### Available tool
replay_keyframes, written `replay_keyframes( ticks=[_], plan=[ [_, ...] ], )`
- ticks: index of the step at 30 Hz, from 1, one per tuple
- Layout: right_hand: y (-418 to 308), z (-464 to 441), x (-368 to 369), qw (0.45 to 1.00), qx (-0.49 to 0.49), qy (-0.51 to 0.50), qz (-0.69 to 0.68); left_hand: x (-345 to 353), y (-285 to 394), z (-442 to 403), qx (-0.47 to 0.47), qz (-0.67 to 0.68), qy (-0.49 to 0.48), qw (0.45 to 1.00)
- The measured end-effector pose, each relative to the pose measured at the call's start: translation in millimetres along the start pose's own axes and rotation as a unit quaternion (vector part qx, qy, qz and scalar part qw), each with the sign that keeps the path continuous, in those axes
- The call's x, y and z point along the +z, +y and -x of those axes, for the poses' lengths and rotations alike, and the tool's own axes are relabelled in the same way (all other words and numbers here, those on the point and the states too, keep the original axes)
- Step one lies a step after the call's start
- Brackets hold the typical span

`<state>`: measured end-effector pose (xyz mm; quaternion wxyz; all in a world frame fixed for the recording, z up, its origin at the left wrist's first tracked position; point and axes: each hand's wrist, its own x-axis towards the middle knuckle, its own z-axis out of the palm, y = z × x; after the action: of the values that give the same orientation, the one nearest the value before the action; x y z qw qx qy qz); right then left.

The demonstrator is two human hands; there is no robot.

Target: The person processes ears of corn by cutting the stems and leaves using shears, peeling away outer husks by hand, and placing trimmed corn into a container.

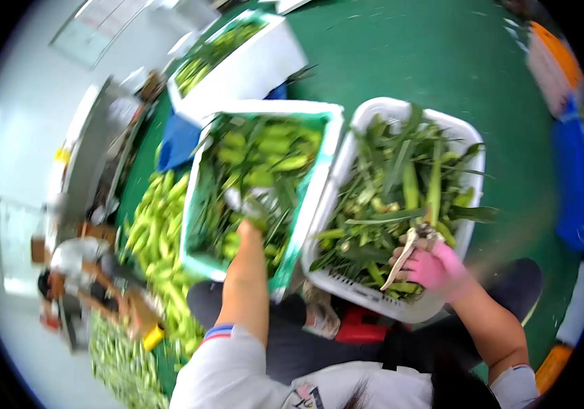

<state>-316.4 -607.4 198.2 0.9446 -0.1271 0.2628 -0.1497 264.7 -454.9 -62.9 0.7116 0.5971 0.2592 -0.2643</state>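
My left hand [251, 204], apparently in a whitish glove, reaches into a foam box [336, 126] lined with green plastic. Around it lie green ears of corn in husk [275, 144] and long leaves. Blur and greenery hide its fingers, so a hold does not show. My right hand [428, 264], in a pink glove with greyish fingers, is closed over the near right part of a white plastic basket [469, 136]. From its fingers sticks a pale, slightly curved strip [400, 259] with a dark tangled end; its kind is unclear. Cut leaves and husks [380, 198] fill the basket.
A heap of green corn ears [159, 232] lies on the floor at left. Another foam box [258, 61] of greens stands behind. At far left another person [77, 266] bends near a carton. A red object [360, 326] sits below the basket; blue and orange items line the right.
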Motion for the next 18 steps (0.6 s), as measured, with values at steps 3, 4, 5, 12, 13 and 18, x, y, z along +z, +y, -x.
replay_keyframes(
  ticks=[3,4,5,12,13,18],
  plan=[
    [3,5,-28,0.998,-0.053,-0.026,-0.028,19,10,-10,-0.094,-0.048,-0.125,0.987],
    [8,6,-35,0.998,-0.056,-0.005,-0.023,22,20,-3,-0.134,-0.062,-0.157,0.977],
    [13,4,-44,0.999,-0.047,0.02,-0.019,21,29,4,-0.173,-0.076,-0.18,0.965],
    [5,-12,-22,0.999,0.008,0.051,0.005,-35,27,-33,-0.189,-0.033,-0.144,0.971],
    [4,-13,-17,0.999,0.01,0.037,0.018,-36,13,-46,-0.147,-0.016,-0.145,0.978],
    [3,-27,-7,0.998,0.031,0.009,0.049,-23,6,-13,0.137,-0.063,0.05,0.987]
  ],
)
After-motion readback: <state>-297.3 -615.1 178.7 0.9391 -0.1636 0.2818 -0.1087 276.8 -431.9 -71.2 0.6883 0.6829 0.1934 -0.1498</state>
